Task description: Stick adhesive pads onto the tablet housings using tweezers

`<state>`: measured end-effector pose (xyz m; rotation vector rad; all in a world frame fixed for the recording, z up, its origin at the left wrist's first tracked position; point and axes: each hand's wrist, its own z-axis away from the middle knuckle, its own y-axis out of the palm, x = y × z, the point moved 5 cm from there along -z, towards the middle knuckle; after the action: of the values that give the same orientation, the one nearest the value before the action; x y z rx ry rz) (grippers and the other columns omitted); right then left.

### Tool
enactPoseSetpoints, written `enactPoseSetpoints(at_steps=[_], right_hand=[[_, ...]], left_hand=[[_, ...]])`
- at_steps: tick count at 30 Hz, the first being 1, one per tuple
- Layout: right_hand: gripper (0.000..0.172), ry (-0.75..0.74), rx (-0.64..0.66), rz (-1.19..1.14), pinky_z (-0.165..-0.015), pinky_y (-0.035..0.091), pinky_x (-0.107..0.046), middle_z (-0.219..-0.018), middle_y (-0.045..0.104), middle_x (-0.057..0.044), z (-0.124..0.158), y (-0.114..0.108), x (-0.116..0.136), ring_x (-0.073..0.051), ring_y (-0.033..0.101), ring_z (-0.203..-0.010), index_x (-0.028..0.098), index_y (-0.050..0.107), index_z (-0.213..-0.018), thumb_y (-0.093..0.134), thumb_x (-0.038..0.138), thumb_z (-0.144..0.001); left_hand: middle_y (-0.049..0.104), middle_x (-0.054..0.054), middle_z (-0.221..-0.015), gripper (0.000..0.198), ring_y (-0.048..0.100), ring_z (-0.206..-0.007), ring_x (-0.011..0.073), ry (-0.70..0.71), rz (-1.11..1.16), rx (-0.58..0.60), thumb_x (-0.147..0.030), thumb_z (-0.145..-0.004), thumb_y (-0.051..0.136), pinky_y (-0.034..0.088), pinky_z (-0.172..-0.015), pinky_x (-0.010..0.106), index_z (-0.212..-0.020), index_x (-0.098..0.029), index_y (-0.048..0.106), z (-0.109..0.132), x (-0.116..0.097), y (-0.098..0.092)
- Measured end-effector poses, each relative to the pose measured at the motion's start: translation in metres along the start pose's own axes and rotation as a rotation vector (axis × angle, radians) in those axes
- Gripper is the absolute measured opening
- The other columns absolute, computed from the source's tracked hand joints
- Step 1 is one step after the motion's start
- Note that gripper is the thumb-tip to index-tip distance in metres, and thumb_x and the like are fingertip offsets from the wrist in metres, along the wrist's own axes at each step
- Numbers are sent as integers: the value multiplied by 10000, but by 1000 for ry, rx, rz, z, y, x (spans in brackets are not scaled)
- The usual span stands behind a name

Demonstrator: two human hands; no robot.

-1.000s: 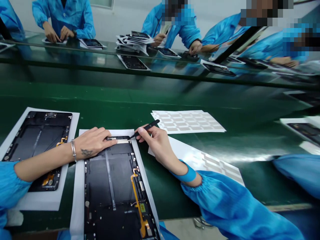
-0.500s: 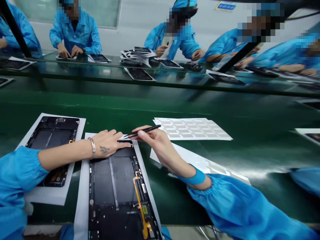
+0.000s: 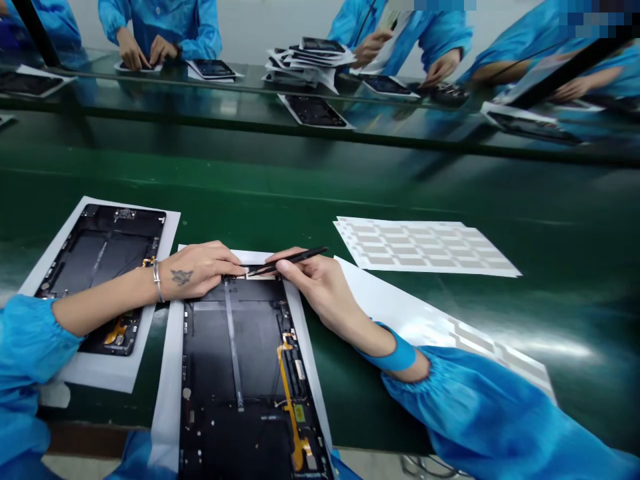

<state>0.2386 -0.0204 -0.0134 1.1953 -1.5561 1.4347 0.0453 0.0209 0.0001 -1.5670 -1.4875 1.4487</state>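
Gripping tweezers in right hand — tips lower now, at white strip

Head-worn camera, looking forward and down across a green bench; left hand and right hand close below, at the near edge; co-workers far off, beyond the bench, cut by the top of the frame.

Bright blue sleeves reach across a glossy dark green workbench. A dark tattoo patterns the left hand. Black tweezers point toward a black tablet housing with an orange flex cable. A white sheet bears a grid of pale grey rectangles.
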Motion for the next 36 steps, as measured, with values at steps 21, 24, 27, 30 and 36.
enactPoseSetpoints(at_steps=[21,24,27,30,36], right_hand=[[430,-27,-76,146,-728,548,-340,-941,773,-92,5,-40,-5,-242,717,-826,194,776,-821,625,592,-880],[429,-40,-84,104,-732,555,-334,-908,769,-82,2,-34,1,-240,718,-826,193,770,-802,636,595,-872],[435,-41,-48,114,-704,557,-331,-929,771,-84,-1,-25,2,-243,717,-817,186,766,-791,637,594,-869],[463,-30,-35,109,-686,557,-337,-949,773,-92,-2,-16,-2,-246,716,-807,182,770,-813,610,612,-878],[459,-51,29,125,-703,548,-327,-965,779,-97,-2,-8,0,-248,714,-861,190,771,-743,604,590,-894]], left_hand=[[699,97,-1175,363,596,-1031,226,63,-200,11,-35,-936,431,524,-890,344,-1196,-128,668,4,-5,8],[699,93,-1176,357,593,-1026,217,49,-201,11,-34,-934,436,523,-889,336,-1184,-140,668,4,-6,8],[697,103,-1168,359,592,-1018,223,52,-192,8,-33,-923,432,526,-876,345,-1178,-129,666,3,-7,6],[691,107,-1175,380,593,-1025,226,41,-195,35,-31,-907,439,523,-882,353,-1196,-141,660,3,-7,5],[678,92,-1215,389,586,-1035,231,13,-221,90,-53,-925,460,502,-878,347,-1242,-177,647,2,-8,7]])
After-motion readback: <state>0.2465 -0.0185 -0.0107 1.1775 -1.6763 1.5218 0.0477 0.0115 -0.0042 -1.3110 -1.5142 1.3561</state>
